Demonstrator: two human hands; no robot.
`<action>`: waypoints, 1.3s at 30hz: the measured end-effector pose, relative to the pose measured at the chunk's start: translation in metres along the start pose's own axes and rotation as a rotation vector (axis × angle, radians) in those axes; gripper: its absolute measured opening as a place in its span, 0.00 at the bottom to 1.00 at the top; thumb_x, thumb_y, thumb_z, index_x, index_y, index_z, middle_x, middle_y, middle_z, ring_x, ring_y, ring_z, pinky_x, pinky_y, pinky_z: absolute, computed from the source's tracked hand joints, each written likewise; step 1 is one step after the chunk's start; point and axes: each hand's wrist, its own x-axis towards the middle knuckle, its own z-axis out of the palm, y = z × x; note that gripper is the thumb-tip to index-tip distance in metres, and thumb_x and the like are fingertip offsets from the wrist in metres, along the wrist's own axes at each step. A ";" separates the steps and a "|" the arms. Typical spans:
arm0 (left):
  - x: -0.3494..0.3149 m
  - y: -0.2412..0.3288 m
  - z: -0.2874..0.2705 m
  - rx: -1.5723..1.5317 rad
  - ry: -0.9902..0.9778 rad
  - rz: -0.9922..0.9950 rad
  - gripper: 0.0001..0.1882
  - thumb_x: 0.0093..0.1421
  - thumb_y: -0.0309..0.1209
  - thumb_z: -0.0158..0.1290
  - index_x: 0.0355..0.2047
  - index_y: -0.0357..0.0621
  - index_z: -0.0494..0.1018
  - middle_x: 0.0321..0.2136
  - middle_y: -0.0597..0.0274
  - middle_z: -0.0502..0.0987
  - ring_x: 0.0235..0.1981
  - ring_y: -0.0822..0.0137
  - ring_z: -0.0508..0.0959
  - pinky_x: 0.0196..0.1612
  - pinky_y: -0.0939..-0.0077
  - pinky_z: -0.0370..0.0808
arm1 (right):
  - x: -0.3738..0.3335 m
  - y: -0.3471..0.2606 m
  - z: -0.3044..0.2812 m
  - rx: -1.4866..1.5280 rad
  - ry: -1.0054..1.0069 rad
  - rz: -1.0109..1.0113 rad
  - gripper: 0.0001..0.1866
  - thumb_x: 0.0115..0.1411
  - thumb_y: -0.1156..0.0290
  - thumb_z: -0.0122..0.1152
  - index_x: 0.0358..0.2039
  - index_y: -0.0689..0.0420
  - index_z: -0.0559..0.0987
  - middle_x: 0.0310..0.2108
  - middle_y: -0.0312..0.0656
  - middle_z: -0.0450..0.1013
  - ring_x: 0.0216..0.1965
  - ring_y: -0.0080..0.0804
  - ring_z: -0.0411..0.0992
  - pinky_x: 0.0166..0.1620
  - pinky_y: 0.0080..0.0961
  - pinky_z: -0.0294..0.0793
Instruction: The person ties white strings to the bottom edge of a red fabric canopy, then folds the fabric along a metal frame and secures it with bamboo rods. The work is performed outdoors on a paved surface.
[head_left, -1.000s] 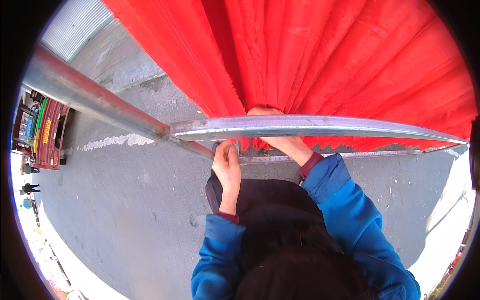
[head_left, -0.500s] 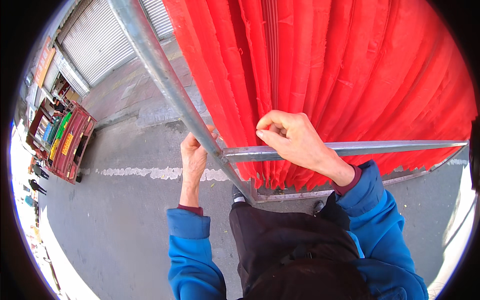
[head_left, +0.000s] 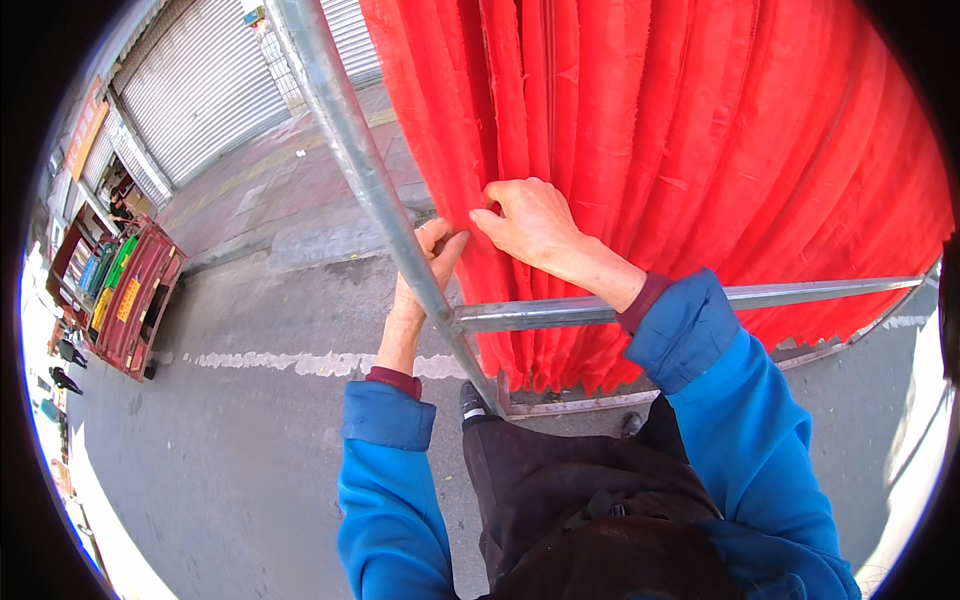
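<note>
In the head view, the red curtain (head_left: pixel 680 170) hung in pleats behind a slanted metal pole (head_left: pixel 365 170), with a horizontal rail (head_left: pixel 800 293) branching off it lower down. The left hand (head_left: pixel 425 270) reached up beside the pole, its grip narrow, thumb and fingers pinching the curtain's edge. The right hand (head_left: pixel 530 220), just beyond the pole, also held that edge in a closed pinch. The thin edge could slip from either pinch if pulled unevenly, or snag against the pole.
</note>
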 end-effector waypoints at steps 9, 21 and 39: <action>-0.006 -0.004 -0.002 -0.186 0.109 -0.183 0.05 0.57 0.26 0.56 0.27 0.39 0.72 0.13 0.72 0.65 0.14 0.80 0.62 0.19 0.81 0.58 | -0.014 0.022 -0.009 0.063 0.020 0.073 0.12 0.54 0.65 0.55 0.21 0.61 0.76 0.21 0.56 0.72 0.28 0.57 0.72 0.33 0.50 0.70; -0.010 -0.023 -0.018 -0.167 0.329 -0.133 0.08 0.59 0.22 0.53 0.25 0.43 0.66 0.16 0.69 0.67 0.10 0.78 0.63 0.13 0.82 0.57 | -0.025 0.063 -0.031 0.041 0.180 0.046 0.16 0.57 0.65 0.56 0.19 0.64 0.70 0.18 0.58 0.64 0.21 0.55 0.67 0.25 0.43 0.63; 0.007 0.007 -0.011 -0.183 0.076 -0.192 0.09 0.55 0.28 0.59 0.31 0.39 0.70 0.18 0.72 0.69 0.20 0.81 0.66 0.23 0.85 0.63 | -0.025 0.062 -0.035 0.065 0.195 -0.001 0.16 0.56 0.65 0.56 0.17 0.63 0.71 0.16 0.57 0.65 0.19 0.55 0.68 0.23 0.44 0.63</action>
